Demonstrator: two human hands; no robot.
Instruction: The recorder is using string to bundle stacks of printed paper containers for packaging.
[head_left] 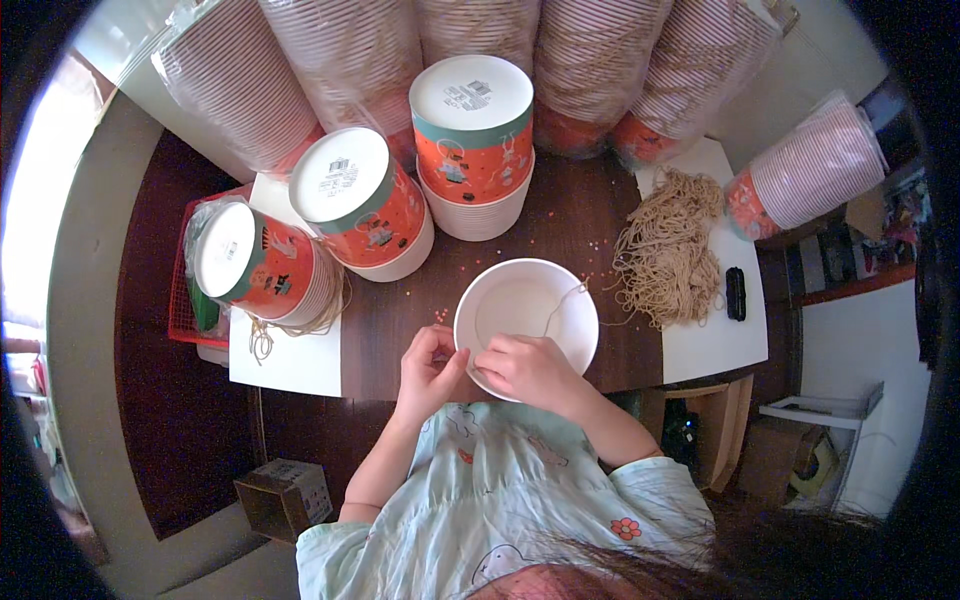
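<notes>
1. In the head view, the brown tabletop (pixel 400 325) filled the middle of the frame, with coloured specks scattered over it. Plastic-wrapped tub stacks (pixel 345 55) stood along the upper edge, and three upturned printed stacks, the tallest-looking one being the central stack (pixel 475 150), curved down toward the left.

2. The open white tub (pixel 505 305) sat upright at the tabletop's near edge, just below the centre of the frame. A tan strand (pixel 553 309) ran from its right rim down inside, toward the right hand (pixel 525 368). A loose cord heap (pixel 670 250) lay farther right, beside a black object (pixel 736 294).

3. The left hand (pixel 430 372) was at the tub's lower-left rim, thumb and fingers drawn together; the right hand reached over the near rim, fingers curled inward. What either one pinched was hidden, so I could not tell.

4. The step in hand seemed to be working the strand at the near-left wall. The next move, as I judged it, called for a fine fingertip grip while the tub was kept steady.
</notes>
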